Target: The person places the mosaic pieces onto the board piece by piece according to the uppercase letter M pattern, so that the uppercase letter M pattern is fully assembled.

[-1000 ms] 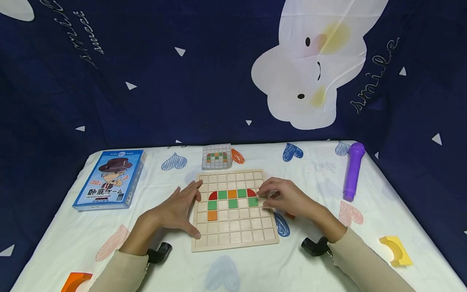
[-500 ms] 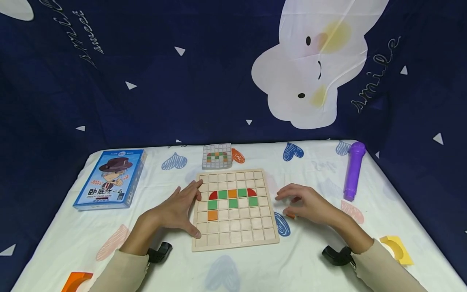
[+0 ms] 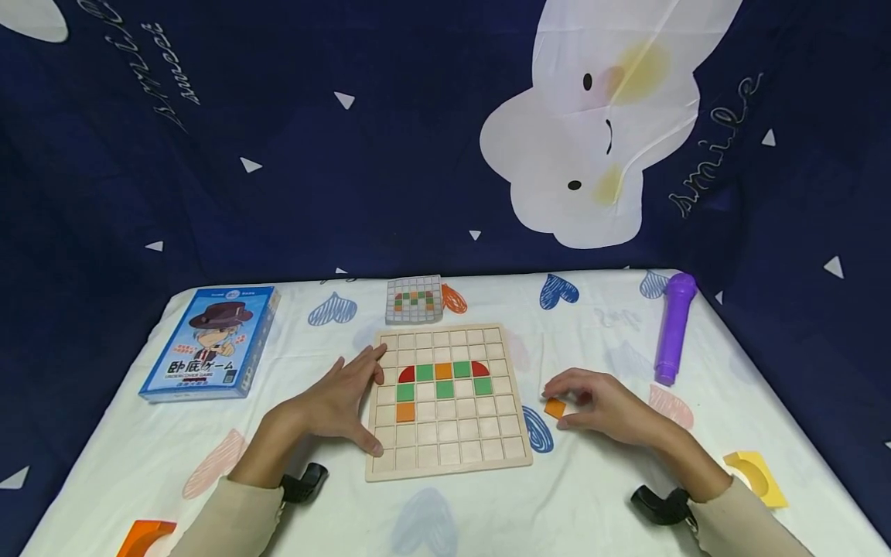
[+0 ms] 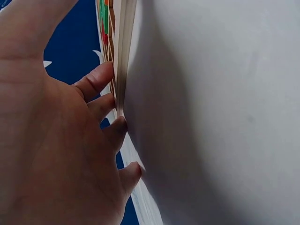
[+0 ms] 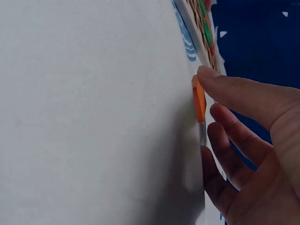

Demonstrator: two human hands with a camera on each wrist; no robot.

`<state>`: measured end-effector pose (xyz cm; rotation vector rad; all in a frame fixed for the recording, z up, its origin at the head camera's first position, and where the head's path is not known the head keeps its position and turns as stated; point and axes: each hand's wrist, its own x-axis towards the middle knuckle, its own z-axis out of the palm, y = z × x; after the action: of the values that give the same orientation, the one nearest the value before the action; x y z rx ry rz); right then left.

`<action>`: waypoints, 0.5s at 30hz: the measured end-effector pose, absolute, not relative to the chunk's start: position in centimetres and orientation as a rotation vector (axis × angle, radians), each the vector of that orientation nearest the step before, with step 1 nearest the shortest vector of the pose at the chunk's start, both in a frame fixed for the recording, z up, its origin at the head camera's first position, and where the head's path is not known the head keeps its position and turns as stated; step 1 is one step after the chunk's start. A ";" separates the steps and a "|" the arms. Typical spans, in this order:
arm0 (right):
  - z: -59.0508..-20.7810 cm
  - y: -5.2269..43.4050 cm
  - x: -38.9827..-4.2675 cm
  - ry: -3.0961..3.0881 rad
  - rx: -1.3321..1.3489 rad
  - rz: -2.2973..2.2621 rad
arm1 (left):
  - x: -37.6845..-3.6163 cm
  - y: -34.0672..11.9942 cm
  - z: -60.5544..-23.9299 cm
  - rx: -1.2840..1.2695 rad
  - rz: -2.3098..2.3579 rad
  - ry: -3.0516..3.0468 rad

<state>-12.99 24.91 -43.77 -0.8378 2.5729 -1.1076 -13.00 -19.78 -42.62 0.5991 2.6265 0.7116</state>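
A wooden grid board (image 3: pixel 452 453) lies flat on the table, with red, green and orange tiles in some cells. My left hand (image 3: pixel 331 402) is spread along the board's left side, thumb near its lower corner and fingertips at the upper edge. In the left wrist view the fingers (image 4: pixel 96 80) rest along the board's side. A loose orange tile (image 3: pixel 554 408) lies right of the board. My right hand (image 3: pixel 604 405) is over it, with thumb and forefinger on either side. In the right wrist view the thumb is right at the orange tile (image 5: pixel 200 101), the other fingers loosely bent behind.
A small pattern card (image 3: pixel 414 299) is behind the board. A blue game box (image 3: pixel 209 340) lies at the left, a purple microphone-shaped object (image 3: pixel 675 329) at the right. A yellow block (image 3: pixel 762 480) and an orange block (image 3: pixel 142 535) are near the front.
My right hand has drawn back from the board's right side, moving right and down to the loose orange tile, which now shows more. My left hand has stayed at the board.
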 end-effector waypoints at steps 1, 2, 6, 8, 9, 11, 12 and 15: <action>-43.9 24.9 -13.0 2.572 -0.849 -1.108 | -13.0 -19.8 -42.6 0.599 0.713 2.625; -44.0 24.9 -13.0 2.572 -0.857 -1.106 | -13.0 -19.8 -42.7 0.598 0.716 2.622; -44.4 24.9 -13.1 2.579 -0.877 -1.094 | -13.0 -19.8 -42.7 0.597 0.725 2.619; -44.4 24.8 -13.1 2.586 -0.866 -1.084 | -13.0 -19.8 -42.7 0.598 0.723 2.621; -44.4 24.7 -13.1 2.592 -0.861 -1.077 | -13.0 -19.8 -42.7 0.598 0.722 2.622; -44.3 24.7 -13.2 2.598 -0.852 -1.063 | -13.0 -19.8 -42.7 0.599 0.718 2.622; -44.3 24.6 -13.2 2.600 -0.844 -1.058 | -13.0 -19.8 -42.7 0.597 0.718 2.622; -44.2 24.5 -13.2 2.599 -0.829 -1.046 | -13.0 -19.8 -42.7 0.591 0.719 2.619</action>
<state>-13.17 24.53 -44.20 -0.8285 2.5992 -1.0461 -13.01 -19.78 -42.67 0.5905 2.6185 0.7189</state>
